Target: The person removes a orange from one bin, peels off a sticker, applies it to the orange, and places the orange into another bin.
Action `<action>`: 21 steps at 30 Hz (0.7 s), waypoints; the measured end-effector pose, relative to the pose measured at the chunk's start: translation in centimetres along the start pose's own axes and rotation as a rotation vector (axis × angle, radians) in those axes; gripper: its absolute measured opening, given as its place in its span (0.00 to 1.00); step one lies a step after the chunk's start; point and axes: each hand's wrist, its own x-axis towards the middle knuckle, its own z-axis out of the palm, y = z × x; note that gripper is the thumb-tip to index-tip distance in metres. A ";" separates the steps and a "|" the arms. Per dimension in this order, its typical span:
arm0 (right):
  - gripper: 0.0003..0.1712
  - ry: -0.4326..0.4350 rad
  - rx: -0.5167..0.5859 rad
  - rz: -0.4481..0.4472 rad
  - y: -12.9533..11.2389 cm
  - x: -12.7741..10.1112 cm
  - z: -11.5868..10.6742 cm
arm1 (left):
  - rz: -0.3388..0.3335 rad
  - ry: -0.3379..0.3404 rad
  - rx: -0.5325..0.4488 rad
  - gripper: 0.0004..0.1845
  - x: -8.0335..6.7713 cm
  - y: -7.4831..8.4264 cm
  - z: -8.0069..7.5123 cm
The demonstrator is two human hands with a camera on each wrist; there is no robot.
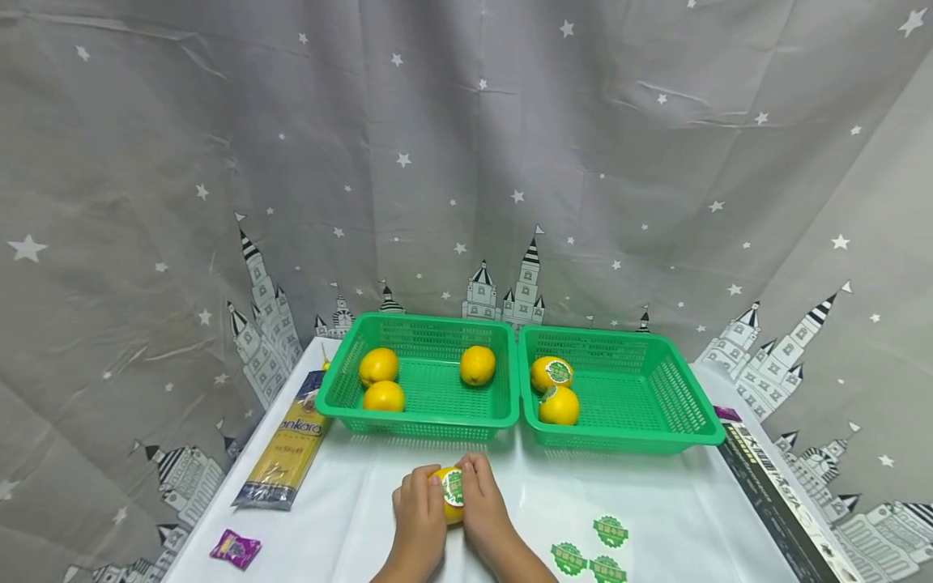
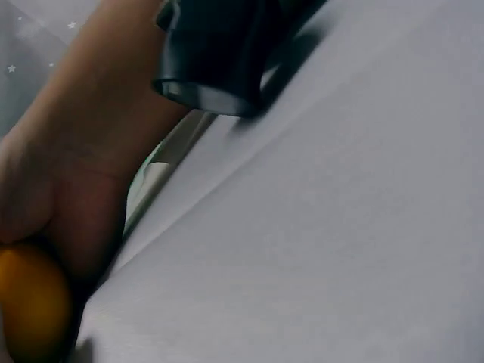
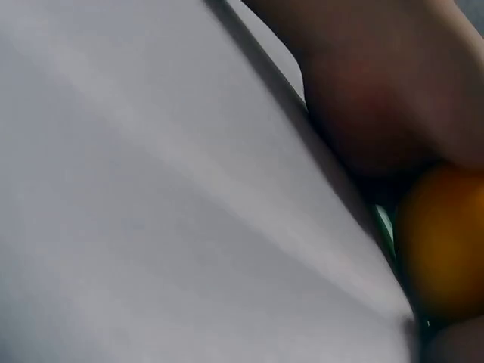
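- Grey curtain with stars and castles hangs behind the white table (image 1: 379,486) that fills the lower half of the head view.
- Low in the middle of the frame, a yellow fruit (image 1: 450,495) with a green round sticker (image 1: 453,487) sits on the table between both of my hands.
- My left hand (image 1: 419,518) curls around the fruit's left side; my right hand (image 1: 484,510) curls around its right side, fingertips on the sticker.
- Left wrist view: the fruit sits at the lower left edge under my palm. Right wrist view: it sits at the lower right, against my hand.
- Three more green stickers (image 1: 590,546) lie on the table at lower right, near my right forearm.
- Above centre, two green baskets stand side by side, touching: the left basket (image 1: 342,405) holds three plain fruits, the right basket (image 1: 685,405) two stickered ones.
- A spaghetti pack (image 1: 287,453) lies left of the baskets, a purple packet (image 1: 236,548) at lower left, a dark box (image 1: 780,494) along the right edge.
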 end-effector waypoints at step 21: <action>0.28 -0.355 0.026 -0.036 -0.3 0.7 -0.7 | -0.187 -0.310 -0.197 0.22 3.8 -1.2 -2.9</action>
